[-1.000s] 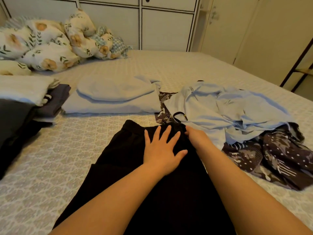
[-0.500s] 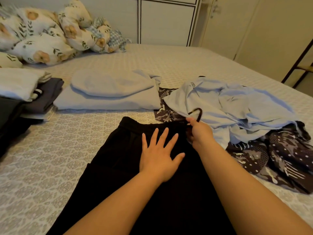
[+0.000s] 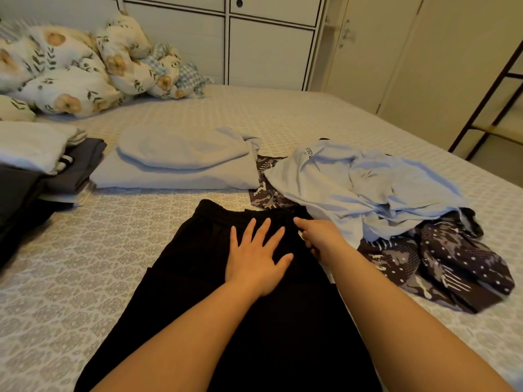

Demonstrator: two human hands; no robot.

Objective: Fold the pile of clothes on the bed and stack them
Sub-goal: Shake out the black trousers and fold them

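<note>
The left hand lies flat, fingers spread, on the black trousers spread on the bed. The right hand pinches their waistband edge. Unfolded clothes lie right, folded stacks behind, cupboards beyond

Patterned bed, black pants, folded blue hoodie, crumpled clothes, floral pillows

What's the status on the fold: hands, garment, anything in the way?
Left hand flat on black pants. Right hand at the waistband's right end, grip unclear. Light blue shirt crumpled alongside, unfolded.
</note>
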